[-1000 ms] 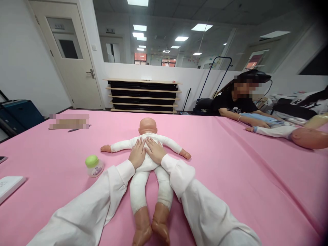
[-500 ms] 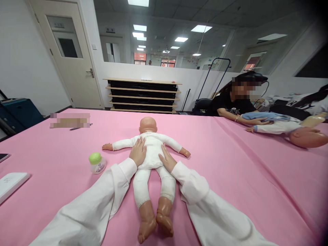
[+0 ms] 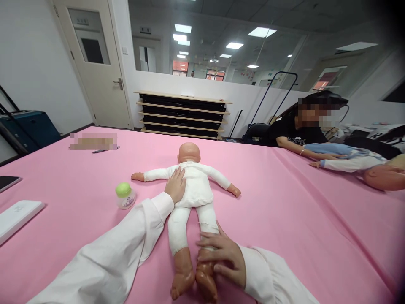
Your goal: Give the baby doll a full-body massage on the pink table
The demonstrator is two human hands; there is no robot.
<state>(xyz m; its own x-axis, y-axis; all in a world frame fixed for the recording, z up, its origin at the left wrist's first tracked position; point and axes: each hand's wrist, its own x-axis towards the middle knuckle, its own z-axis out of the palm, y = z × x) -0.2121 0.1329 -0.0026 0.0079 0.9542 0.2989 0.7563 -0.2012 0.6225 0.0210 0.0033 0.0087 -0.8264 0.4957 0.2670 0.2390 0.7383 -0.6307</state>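
A baby doll with a white cloth body lies stretched out on a pink-covered table, its bald head away from me and its bare feet towards me. My left hand rests flat on the left side of its torso, fingers extended. Over the doll's right-hand lower leg, at the ankle, is my right hand, fingers spread and slightly bent across the shin. A small jar with a green lid stands on the cloth, left of the doll.
At the left edge lie a white box-like device and a phone. A pen lies farther back beside a blurred patch. On the right, a person handles another doll. Shelves stand beyond the table.
My right hand has left the doll's torso and moved down towards me to its lower leg. My left hand stays on the torso. The view has shifted slightly.
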